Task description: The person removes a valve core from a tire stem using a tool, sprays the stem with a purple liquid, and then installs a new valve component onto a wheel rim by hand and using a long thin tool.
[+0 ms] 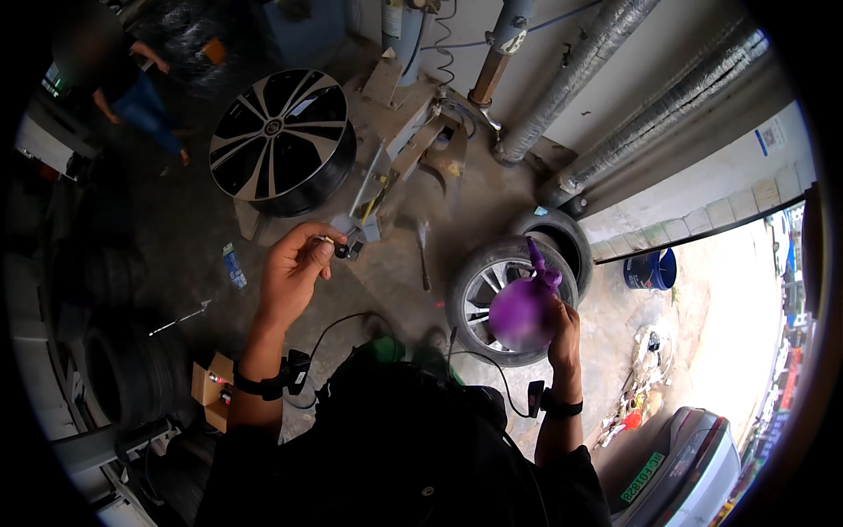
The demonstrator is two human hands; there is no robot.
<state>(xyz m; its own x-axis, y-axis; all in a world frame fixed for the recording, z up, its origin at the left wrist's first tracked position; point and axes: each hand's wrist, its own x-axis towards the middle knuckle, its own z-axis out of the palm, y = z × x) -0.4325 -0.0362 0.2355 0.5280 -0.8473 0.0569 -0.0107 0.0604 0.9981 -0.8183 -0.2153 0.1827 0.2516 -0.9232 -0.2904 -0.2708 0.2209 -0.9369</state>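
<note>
My left hand point(294, 272) is raised in front of the tire machine point(386, 193), pinching a small black fitting point(342, 250) between thumb and fingers. My right hand point(564, 334) is closed on a bright purple object point(518, 312), which has a rounded, blurred body and a narrow top; its exact kind is hard to tell. Behind it lies a wheel with a tire and silver spokes point(474, 294), beside another tire point(571, 237). A black-and-silver alloy rim point(250, 149) sits at the upper middle left, on the machine.
A person point(140, 114) stands at upper left. Tires point(114, 378), a cardboard box point(211, 386) and a thin metal bar point(176, 318) lie left. Silver-wrapped pipes point(562, 79) line the back wall. A blue bucket point(641, 270), debris and a car point(694, 465) are right, by the bright opening.
</note>
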